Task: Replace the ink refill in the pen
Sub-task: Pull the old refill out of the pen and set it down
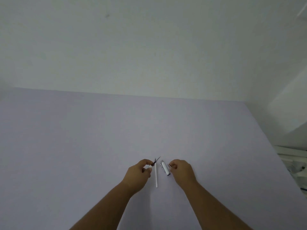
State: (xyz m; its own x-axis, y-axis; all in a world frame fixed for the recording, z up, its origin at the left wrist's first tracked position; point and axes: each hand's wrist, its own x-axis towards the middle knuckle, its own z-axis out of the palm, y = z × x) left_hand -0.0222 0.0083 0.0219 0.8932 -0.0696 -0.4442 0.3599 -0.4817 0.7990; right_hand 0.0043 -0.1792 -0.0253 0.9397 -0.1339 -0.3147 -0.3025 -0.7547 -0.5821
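Observation:
A white ink refill (156, 175) lies lengthwise on the lilac table (83, 138), between my two hands. Just right of it rests the upper half of the pen (165, 168), white with a silver end and clip. My left hand (139, 173) pinches a thin dark refill (157, 160) whose tip points up and right; a small white piece shows between its fingers. My right hand (181, 171) is curled beside the pen half, fingertips closed on a small silvery part (169, 165) that I cannot identify.
A pale wall rises behind the table's far edge. The table's right edge runs diagonally; beyond it, at the right, lie white boards and clutter (292, 156) on the floor.

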